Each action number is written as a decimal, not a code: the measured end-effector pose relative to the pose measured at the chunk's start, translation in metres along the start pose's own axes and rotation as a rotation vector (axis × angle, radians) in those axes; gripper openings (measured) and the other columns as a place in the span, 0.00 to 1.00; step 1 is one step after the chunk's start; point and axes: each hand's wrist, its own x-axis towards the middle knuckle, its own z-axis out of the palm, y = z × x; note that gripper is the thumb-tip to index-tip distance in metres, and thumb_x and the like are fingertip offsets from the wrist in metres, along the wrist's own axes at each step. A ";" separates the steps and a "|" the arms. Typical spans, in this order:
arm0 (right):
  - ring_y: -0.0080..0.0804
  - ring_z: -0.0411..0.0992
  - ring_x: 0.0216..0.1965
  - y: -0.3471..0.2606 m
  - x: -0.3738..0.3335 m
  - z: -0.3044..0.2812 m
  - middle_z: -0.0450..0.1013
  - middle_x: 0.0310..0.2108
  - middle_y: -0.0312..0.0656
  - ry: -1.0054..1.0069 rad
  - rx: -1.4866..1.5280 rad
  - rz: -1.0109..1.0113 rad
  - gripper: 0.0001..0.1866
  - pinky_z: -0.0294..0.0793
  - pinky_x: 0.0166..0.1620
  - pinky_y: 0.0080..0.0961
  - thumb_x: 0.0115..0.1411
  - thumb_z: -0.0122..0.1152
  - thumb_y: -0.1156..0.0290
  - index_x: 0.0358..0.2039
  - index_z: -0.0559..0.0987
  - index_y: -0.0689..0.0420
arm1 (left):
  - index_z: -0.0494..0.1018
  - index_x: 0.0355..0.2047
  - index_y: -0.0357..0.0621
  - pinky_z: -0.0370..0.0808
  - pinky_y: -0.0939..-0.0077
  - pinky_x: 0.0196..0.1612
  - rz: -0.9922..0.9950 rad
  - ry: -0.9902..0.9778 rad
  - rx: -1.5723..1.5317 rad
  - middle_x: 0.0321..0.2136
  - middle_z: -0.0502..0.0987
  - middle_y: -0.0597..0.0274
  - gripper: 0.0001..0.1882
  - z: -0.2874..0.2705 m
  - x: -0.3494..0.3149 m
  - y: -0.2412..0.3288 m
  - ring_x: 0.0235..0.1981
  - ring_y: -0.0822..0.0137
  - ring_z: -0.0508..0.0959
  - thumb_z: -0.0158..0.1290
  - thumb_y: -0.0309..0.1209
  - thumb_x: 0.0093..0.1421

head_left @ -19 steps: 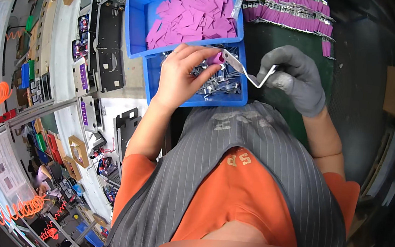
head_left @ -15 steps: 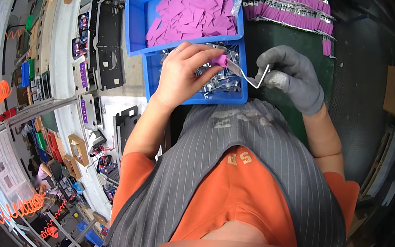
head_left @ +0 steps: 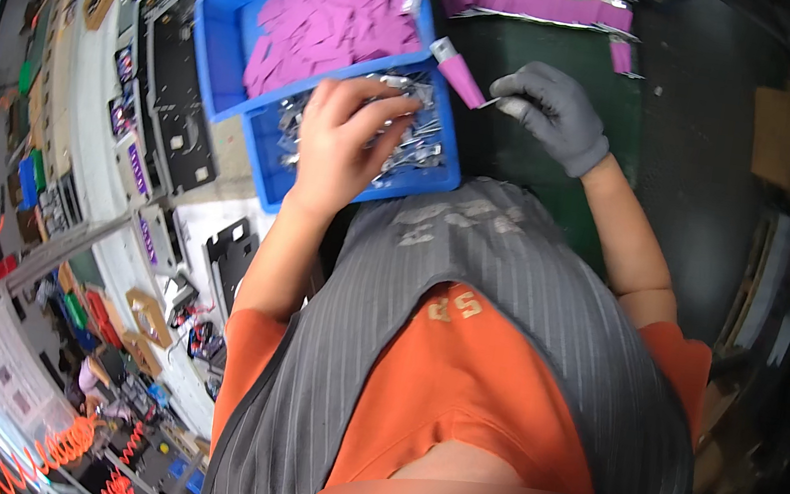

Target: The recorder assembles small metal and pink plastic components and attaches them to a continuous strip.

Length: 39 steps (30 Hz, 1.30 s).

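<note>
My gloved right hand [head_left: 554, 118] pinches one end of a metal bracket whose flat part wears a purple sleeve [head_left: 461, 78]. The bracket points up and left from the fingertips, and a bare metal tip shows at its far end. My bare left hand [head_left: 347, 139] hovers over the lower blue bin [head_left: 268, 184], fingers curled but apart, slightly blurred. Nothing shows between them. Loose metal brackets [head_left: 419, 144] fill that bin, partly hidden by this hand. Behind it, a second blue bin [head_left: 210, 39] holds a heap of flat purple sleeves [head_left: 341, 22].
Rows of purple-sleeved brackets [head_left: 540, 5] lie along the far side of the dark green table [head_left: 534, 49]. To the left are black panels [head_left: 180, 85] on a long bench. A cardboard box [head_left: 789, 141] stands at the right.
The purple sleeve has gone from my left fingers onto the bracket. My left hand has let go and lies over the metal parts. The bracket has turned in my right hand; the whole view has shifted.
</note>
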 end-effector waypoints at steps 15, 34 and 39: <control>0.45 0.71 0.40 0.192 -0.110 -0.087 0.72 0.36 0.44 0.433 -0.751 0.613 0.12 0.71 0.43 0.39 0.53 0.58 0.63 0.39 0.76 0.49 | 0.76 0.33 0.44 0.71 0.64 0.36 -0.343 -0.479 -0.184 0.27 0.74 0.56 0.07 0.083 -0.087 -0.023 0.32 0.53 0.74 0.53 0.25 0.52; 0.37 0.70 0.44 -0.012 0.062 0.118 0.72 0.37 0.39 -0.624 -0.779 -0.164 0.11 0.67 0.47 0.32 0.51 0.56 0.67 0.36 0.76 0.54 | 0.76 0.30 0.49 0.72 0.66 0.36 -0.353 -0.257 -0.134 0.26 0.76 0.63 0.05 0.063 -0.120 -0.023 0.31 0.59 0.75 0.53 0.27 0.52; 0.37 0.70 0.49 0.064 0.087 0.203 0.71 0.48 0.45 -0.812 -1.318 0.433 0.17 0.67 0.49 0.30 0.53 0.54 0.65 0.43 0.77 0.54 | 0.77 0.31 0.48 0.72 0.67 0.36 -0.321 -0.244 -0.165 0.26 0.76 0.61 0.07 0.055 -0.118 -0.018 0.30 0.59 0.75 0.53 0.25 0.51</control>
